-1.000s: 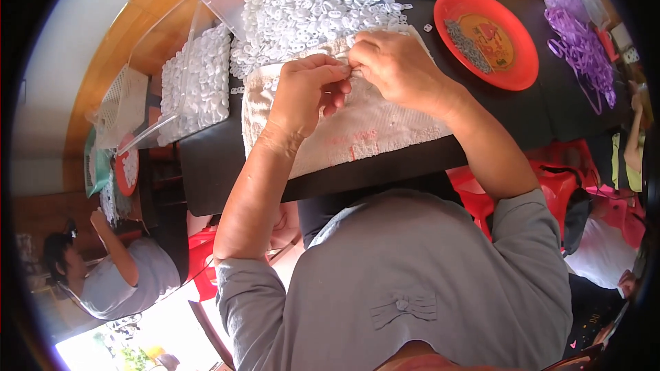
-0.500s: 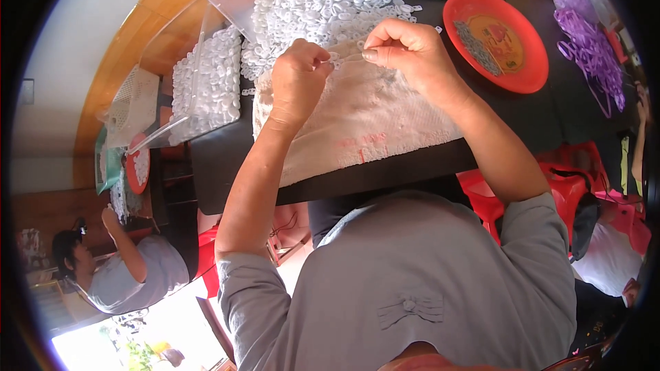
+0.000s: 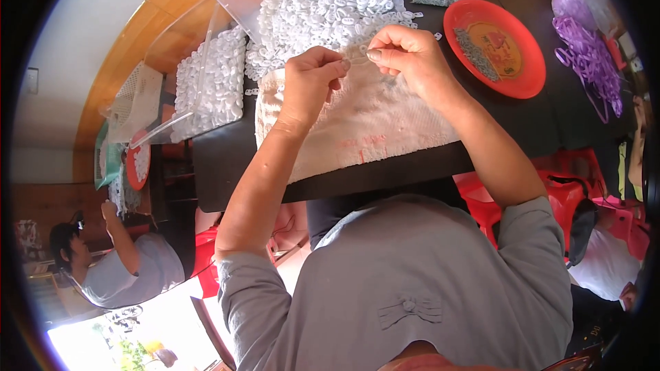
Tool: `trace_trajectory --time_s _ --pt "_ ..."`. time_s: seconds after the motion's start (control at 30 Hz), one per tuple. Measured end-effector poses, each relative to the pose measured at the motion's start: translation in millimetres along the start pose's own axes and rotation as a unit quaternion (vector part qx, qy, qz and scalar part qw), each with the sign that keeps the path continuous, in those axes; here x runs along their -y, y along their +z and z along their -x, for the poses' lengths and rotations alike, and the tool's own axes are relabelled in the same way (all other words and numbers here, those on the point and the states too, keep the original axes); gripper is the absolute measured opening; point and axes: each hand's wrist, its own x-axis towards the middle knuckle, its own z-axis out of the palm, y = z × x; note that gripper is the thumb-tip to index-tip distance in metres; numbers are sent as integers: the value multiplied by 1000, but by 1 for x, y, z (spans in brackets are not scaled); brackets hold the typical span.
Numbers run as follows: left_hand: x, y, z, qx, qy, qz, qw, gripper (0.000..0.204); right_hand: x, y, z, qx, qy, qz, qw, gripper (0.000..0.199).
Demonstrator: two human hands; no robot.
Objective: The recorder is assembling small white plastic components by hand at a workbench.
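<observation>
we have both hands up over the white cloth pad (image 3: 371, 120) on the black bench (image 3: 220, 165). left hand (image 3: 309, 82) is pinched shut, thumb against fingertips, on one end of a small clear plastic piece (image 3: 357, 60); right hand (image 3: 405, 58) is pinched shut on the other end. the piece sits between the two grips, just above the far edge of the pad, touching both.

far side: big heap of white plastic rings (image 3: 323, 3), touching the pad's far edge. second batch of white rings in a clear tray (image 3: 210, 82) to the left. red plate (image 3: 495, 45) with small grey parts to the right, purple bands (image 3: 591, 62) further right. another person (image 3: 117, 261) sits lower left, well apart.

risks as we judge them:
- piece is tiny and clear; a slip of either pinch likely drops it into the ring heap, where it would be hard to find again.
- the heap sits right against the pad; a wrist nudge could spill rings onto the work area.
- right forearm is near the red plate; a wide elbow move could knock it.
- can't tell if the piece is one part or two being joined, too small.
</observation>
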Motion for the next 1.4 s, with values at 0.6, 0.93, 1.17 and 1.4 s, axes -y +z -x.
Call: trace_trajectory --time_s 0.6,0.93,1.17,1.4 --pt "-3 18 31 -15 -116 318 941 10 -1 18 6 20 -94 125 987 5" --pt "-2 20 33 -34 -119 346 930 8 -4 19 5 19 -132 170 976 4" --pt "-5 24 36 -56 -115 336 933 5 -6 22 6 -8 -204 264 942 4" --pt "-6 26 41 -83 -115 314 939 2 -7 28 10 5 -190 232 954 7"
